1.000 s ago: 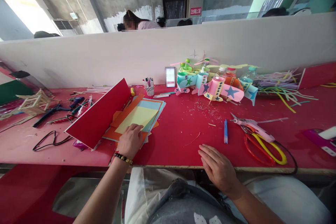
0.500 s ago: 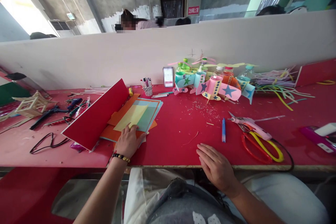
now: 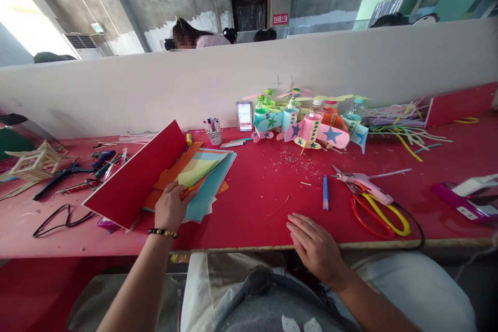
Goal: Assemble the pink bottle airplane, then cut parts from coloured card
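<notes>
My left hand is closed on the near edge of several coloured sheets, a yellow sheet on top. Their edge is raised and the sheets bend, so a light-blue sheet shows below. More orange paper lies under and beside the pile. At the table's front edge rests my right hand, holding nothing, its fingers stretched out. A blue pen lies beyond that hand, slightly to its right.
A red board leans left of the paper. Behind stand a pen cup, a phone and bottle planes. Right lie a pink glue gun, scissors with red and yellow handles and a purple power strip.
My left hand has pulled back left and lifted the sheets' near edge, which lay flat before. The right hand stays in place. The camera view has shifted slightly.
</notes>
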A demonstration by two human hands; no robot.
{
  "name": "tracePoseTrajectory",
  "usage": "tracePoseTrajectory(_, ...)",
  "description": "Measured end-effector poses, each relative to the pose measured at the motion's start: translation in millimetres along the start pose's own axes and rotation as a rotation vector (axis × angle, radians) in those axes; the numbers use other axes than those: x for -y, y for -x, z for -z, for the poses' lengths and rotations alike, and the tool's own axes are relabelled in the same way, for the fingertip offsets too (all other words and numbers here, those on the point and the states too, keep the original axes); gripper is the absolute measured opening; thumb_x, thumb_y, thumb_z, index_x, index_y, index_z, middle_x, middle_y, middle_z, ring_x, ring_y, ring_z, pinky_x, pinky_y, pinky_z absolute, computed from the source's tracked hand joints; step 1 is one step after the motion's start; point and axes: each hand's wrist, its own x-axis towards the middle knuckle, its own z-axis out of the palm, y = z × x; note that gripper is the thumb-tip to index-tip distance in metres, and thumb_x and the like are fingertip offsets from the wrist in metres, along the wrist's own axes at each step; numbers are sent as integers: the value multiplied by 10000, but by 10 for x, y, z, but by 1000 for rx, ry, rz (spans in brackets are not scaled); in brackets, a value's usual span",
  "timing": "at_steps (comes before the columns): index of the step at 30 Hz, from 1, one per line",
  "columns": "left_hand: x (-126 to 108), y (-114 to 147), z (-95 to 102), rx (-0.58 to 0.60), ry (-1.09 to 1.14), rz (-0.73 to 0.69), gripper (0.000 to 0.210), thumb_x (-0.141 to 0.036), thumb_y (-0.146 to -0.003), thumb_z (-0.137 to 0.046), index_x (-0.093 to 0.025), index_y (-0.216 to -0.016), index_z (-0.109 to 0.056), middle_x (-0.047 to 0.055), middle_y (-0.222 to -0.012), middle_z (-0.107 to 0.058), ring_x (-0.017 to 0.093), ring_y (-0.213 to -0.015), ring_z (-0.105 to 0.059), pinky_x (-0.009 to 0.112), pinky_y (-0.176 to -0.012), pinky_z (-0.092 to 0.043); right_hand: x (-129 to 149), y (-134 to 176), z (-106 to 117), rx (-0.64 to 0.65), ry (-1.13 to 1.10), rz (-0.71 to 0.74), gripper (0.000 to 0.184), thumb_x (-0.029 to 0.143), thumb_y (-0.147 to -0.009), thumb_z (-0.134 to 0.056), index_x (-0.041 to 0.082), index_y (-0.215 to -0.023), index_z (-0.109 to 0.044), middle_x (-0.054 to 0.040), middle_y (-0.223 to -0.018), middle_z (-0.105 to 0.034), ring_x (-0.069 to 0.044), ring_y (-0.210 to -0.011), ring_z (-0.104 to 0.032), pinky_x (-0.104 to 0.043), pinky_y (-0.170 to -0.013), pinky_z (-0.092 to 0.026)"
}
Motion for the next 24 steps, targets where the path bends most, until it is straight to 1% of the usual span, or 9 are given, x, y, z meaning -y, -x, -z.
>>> tracePoseTrajectory(2,27,-39,57,-64,-12,-25,376,-500,-889,-455,-188,-881,-664,82,-1162,-612,214,-981,-614,272,-728,-446,-3,4,-6,2,-2,0,295,101,-893,-498,119,-1144,-651,-122,-1189,-683,-241,-1150,-594,-399,-968,-529)
tracePoseTrajectory(6,-11,-102,191,-112,-110,-36,446,-551,-893,-422,-192,-826,-678,90,-1084,-626,236,-986,-600,295,-729,-445,-6,12,-14,0,-7,0,301,102,-892,-498,129,-1149,-651,-118,-1190,-684,-236,-1154,-595,-400,-974,-526)
tracePoseTrajectory(8,-58,-125,246,-129,-162,-6,430,-558,-881,-438,-201,-878,-677,89,-1097,-611,242,-976,-598,307,-708,-446,-4,12,-10,-1,-12,-7,303,108,-893,-494,142,-1150,-652,-115,-1190,-685,-234,-1151,-599,-398,-971,-529)
tracePoseTrajectory(12,-118,-170,298,-119,-212,43,370,-509,-858,-479,-224,-1038,-630,79,-1182,-573,231,-914,-612,309,-593,-416,3,3,5,-4,-11,-7,307,115,-896,-487,150,-1152,-652,-113,-1192,-686,-236,-1147,-604,-397,-964,-534)
tracePoseTrajectory(14,-106,-202,307,-124,-202,51,350,-485,-860,-476,-231,-1055,-618,72,-1197,-572,219,-883,-616,301,-558,-393,5,0,9,-5,-7,-5,305,113,-898,-486,144,-1151,-653,-114,-1189,-687,-237,-1145,-605,-397,-962,-535)
tracePoseTrajectory(16,-66,-243,315,-134,-169,57,339,-485,-861,-475,-233,-1024,-633,64,-1197,-579,211,-879,-619,293,-553,-388,5,0,8,-3,-7,-10,305,113,-898,-485,147,-1148,-656,-113,-1185,-689,-235,-1144,-605,-394,-962,-535)
tracePoseTrajectory(19,1,-303,341,-90,-102,86,371,-528,-847,-491,-225,-969,-666,60,-1170,-595,208,-883,-620,294,-589,-415,4,3,4,4,-10,-15,305,114,-894,-490,151,-1144,-661,-111,-1186,-689,-232,-1150,-602,-388,-967,-531)
tracePoseTrajectory(24,1,-322,397,84,-49,99,453,-604,-832,-460,-224,-912,-694,75,-1139,-594,217,-916,-617,288,-648,-439,2,1,8,9,-9,-6,305,104,-889,-493,132,-1142,-661,-117,-1191,-686,-235,-1152,-598,-386,-972,-526)
